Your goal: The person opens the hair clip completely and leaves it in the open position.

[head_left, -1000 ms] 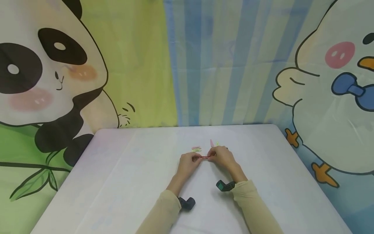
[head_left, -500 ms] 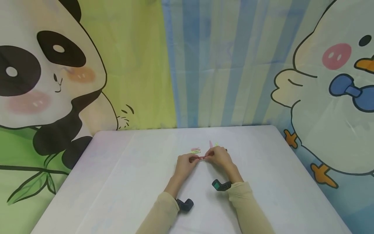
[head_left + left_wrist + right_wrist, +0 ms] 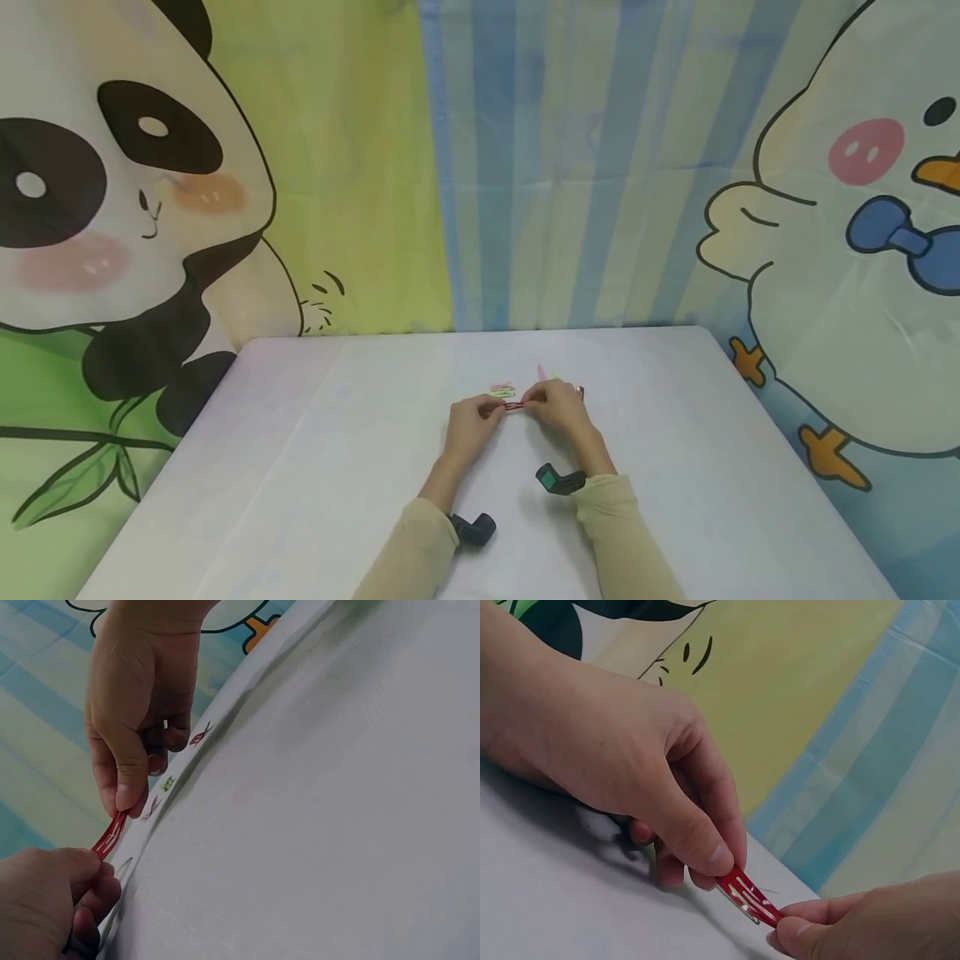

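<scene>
Between my two hands is a red snap hair clip with pale line markings, held a little above the white table. My left hand pinches one end of it between thumb and forefinger. At the other end, the thumb and forefinger of my right hand pinch it too. In the right wrist view the hair clip has its slotted face showing, with a thin strip standing slightly apart along one side. The left wrist view shows the hair clip slanting between both sets of fingertips.
Behind my left hand lie a pink clip and a yellow-green clip on the table. Beyond my right hand are a pink clip, a green one and a dark red one, partly hidden. A cartoon-printed curtain stands behind.
Both hands have shifted slightly left with the red hair clip still pinched between them. More of the dark red clip beyond my right hand shows now.
</scene>
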### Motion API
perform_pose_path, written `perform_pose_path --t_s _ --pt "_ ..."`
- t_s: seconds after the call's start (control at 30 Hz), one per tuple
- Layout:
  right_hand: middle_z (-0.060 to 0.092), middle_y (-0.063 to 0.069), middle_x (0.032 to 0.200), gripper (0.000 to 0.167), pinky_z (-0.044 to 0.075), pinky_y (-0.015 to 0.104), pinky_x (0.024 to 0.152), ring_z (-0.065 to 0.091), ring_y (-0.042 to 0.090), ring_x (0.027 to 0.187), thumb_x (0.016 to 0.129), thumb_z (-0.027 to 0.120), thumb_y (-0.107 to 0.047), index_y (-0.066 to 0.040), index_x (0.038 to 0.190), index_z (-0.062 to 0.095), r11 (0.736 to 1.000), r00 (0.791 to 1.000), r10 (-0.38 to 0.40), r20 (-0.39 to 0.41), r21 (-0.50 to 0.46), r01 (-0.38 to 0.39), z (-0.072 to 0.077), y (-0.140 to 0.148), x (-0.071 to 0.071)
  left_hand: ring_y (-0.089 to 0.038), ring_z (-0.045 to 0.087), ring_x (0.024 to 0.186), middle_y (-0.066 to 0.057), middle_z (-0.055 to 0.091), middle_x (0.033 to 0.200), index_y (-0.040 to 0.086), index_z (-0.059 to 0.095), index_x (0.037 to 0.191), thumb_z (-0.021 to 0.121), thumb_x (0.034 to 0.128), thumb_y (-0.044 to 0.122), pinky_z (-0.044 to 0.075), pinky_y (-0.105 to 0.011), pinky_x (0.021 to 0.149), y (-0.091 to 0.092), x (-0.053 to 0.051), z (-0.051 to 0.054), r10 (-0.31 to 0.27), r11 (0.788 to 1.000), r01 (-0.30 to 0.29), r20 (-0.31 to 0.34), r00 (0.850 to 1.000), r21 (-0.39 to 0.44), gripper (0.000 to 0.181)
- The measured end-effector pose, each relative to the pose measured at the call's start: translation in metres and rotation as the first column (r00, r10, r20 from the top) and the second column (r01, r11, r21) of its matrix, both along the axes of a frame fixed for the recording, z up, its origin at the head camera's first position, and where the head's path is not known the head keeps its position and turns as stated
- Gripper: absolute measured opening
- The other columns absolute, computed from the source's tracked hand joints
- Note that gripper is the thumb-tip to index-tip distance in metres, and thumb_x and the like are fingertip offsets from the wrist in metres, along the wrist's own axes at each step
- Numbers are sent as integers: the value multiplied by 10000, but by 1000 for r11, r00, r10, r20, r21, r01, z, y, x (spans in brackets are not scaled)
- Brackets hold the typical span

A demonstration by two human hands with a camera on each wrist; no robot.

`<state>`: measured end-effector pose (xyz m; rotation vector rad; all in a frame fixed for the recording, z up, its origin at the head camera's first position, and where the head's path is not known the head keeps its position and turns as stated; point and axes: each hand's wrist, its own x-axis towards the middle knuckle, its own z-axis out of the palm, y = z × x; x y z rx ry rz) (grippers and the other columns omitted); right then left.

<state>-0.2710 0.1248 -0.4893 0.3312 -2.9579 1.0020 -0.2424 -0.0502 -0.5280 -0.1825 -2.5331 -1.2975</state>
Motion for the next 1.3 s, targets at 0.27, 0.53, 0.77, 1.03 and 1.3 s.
perform_pose_path --t_s 0.27,0.53,0.77,1.03,1.3 --pt "708 -26 806 45 446 348 753 572 131 755 818 734 -162 -130 849 739 995 997 -77 18 -64 78 -6 2 8 -74 650 751 6 734 853 144 738 925 715 842 161 507 -210 685 4 2 -3 -34 999 34 -6 999 31 88" --pt "700 -12 794 34 404 301 656 527 138 695 838 713 -165 -141 849 735 988 993 -119 25 -96 121 -6 -7 14 -67 622 706 -7 728 829 133 741 916 716 838 144 489 -206 645 0 3 -2 -15 999 15 -6 1000 50 83" --pt "713 -20 811 33 431 320 692 554 137 722 833 714 -174 -157 838 743 982 987 -158 17 -100 159 -3 -13 18 -52 554 629 17 695 739 127 742 850 714 823 100 457 -200 582 -1 3 -2 8 994 -8 -1 1000 112 47" --pt "724 -8 805 38 433 325 691 564 142 711 820 726 -176 -142 825 744 980 987 -161 18 -111 162 2 -17 21 -66 581 599 -18 702 722 111 743 814 718 810 50 476 -196 554 -2 3 2 51 978 -64 69 996 198 65" --pt "710 -18 784 50 404 303 659 534 142 693 820 723 -181 -135 815 741 979 985 -171 30 -106 173 2 -21 21 -126 631 605 -58 700 732 73 732 817 691 822 4 493 -190 541 -2 4 6 43 960 -75 122 992 270 80"
